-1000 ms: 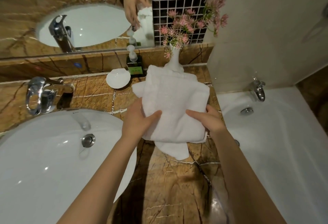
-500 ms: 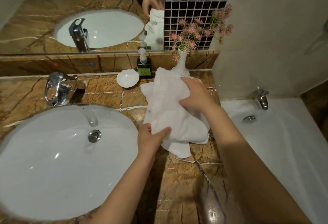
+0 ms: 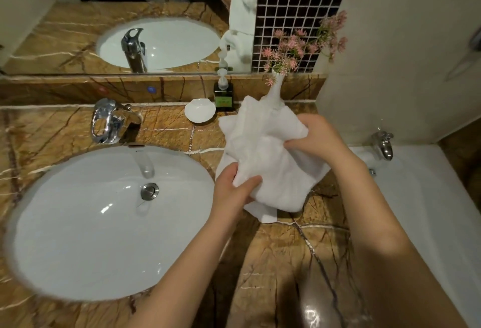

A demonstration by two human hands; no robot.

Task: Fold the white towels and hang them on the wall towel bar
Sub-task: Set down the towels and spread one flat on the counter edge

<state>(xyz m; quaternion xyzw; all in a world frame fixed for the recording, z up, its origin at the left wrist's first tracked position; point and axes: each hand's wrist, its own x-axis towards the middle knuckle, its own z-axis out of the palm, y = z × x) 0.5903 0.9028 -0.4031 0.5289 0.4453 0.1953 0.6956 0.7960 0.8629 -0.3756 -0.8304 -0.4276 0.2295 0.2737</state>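
A white towel [image 3: 263, 150] is bunched up above the brown marble counter [image 3: 281, 255], to the right of the sink. My left hand [image 3: 231, 192] pinches its lower left edge, thumb on top. My right hand [image 3: 317, 137] is closed on its upper right part, with folds crumpled under the fingers. A loose corner of the towel hangs down below my left hand and touches the counter. No towel bar is in view.
A white oval sink [image 3: 99, 218] with a chrome tap [image 3: 109, 122] fills the left. Behind the towel stand a white vase of pink flowers [image 3: 276, 91], a soap bottle [image 3: 223, 92] and a white shell dish [image 3: 200, 110]. A bathtub [image 3: 416, 197] lies to the right. A mirror [image 3: 130, 15] runs along the back.
My right hand moved from the towel's near right edge to its far part, then drew back toward the middle, crumpling it. My left hand shifted lower on the left edge. The flat fold has become bunched.
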